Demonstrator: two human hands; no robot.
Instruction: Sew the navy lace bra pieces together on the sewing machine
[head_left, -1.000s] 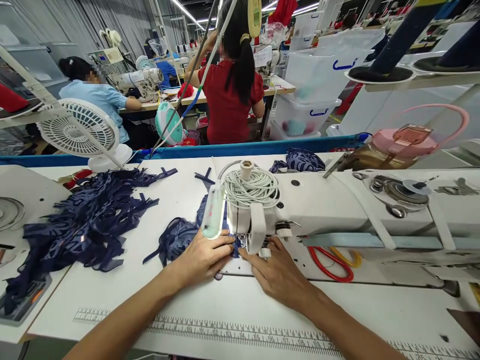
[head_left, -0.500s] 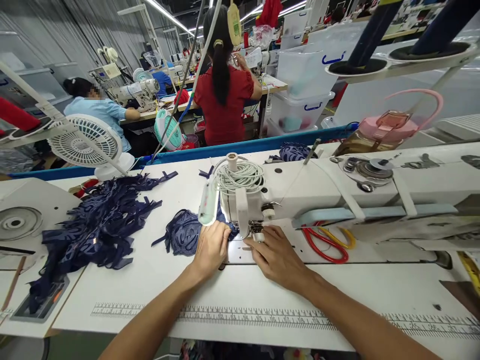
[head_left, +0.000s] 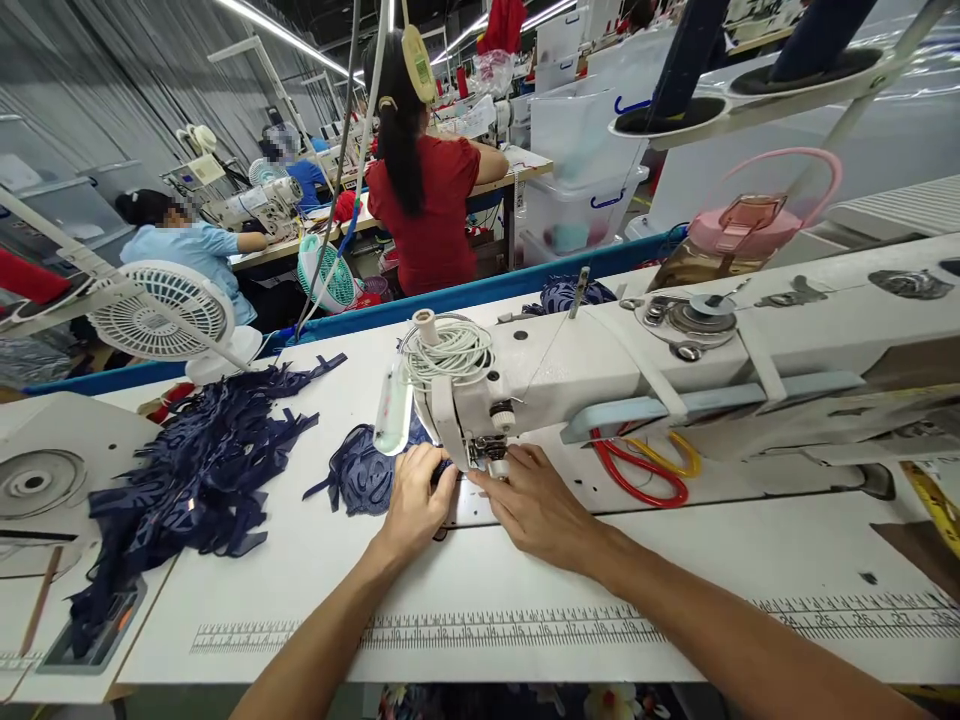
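Note:
A white sewing machine (head_left: 675,360) stands on the white table (head_left: 525,600). My left hand (head_left: 412,505) rests on a piece of navy lace fabric (head_left: 364,475) just left of the needle, fingers curled and pressing it flat. My right hand (head_left: 536,505) lies in front of the presser foot (head_left: 487,458), its fingers pinched at the edge of the same fabric under the needle. A small lamp (head_left: 392,410) hangs on the machine head above my left hand.
A heap of navy lace pieces (head_left: 187,460) lies at the left. Red and yellow scissors (head_left: 645,470) sit under the machine arm. A white desk fan (head_left: 161,315) stands at the back left, a pink bottle (head_left: 739,230) at the right. Other people sew at tables beyond.
The view has shifted, so the machine now sits lower left and looks tilted. Both hands stay at the needle, the left hand pulled in closer to the presser foot.

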